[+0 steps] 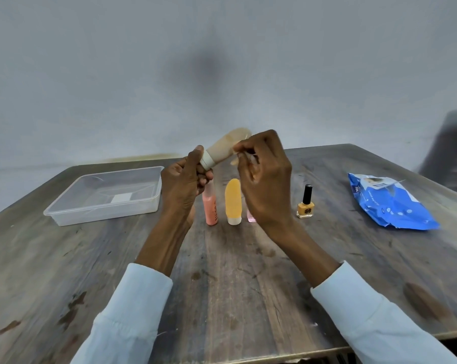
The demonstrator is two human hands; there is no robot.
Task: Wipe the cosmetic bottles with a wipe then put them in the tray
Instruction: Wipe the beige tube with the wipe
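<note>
The left hand [183,183] has its grip clamped on the white cap end of a beige, soft plastic tube-shaped cosmetic bottle [223,149], thumb up along the cap and fingers curled beneath it. The bottle is held in the air above the surface, tilted so that its flat sealed end points up and to the right. The right hand [264,179] meets that upper part of the bottle with fingertips pinched together against it; whether a wipe sits between them and the bottle cannot be told, as this spot is blurred.

Below the hands, on the worn grey-brown wooden surface [230,279], stand a slim salmon-pink bottle [211,210] and, just beside it, an orange tube standing on its white cap [233,201]. A small pink bottle [251,218] shows partly behind the right wrist. Further right stands a mustard-yellow nail polish bottle with a black cap [305,203], and well apart from it lies a blue wet-wipe packet [390,202]. To the left sits a clear rectangular plastic tray [64,211].

Both forearms wear pale blue sleeves [132,311].
</note>
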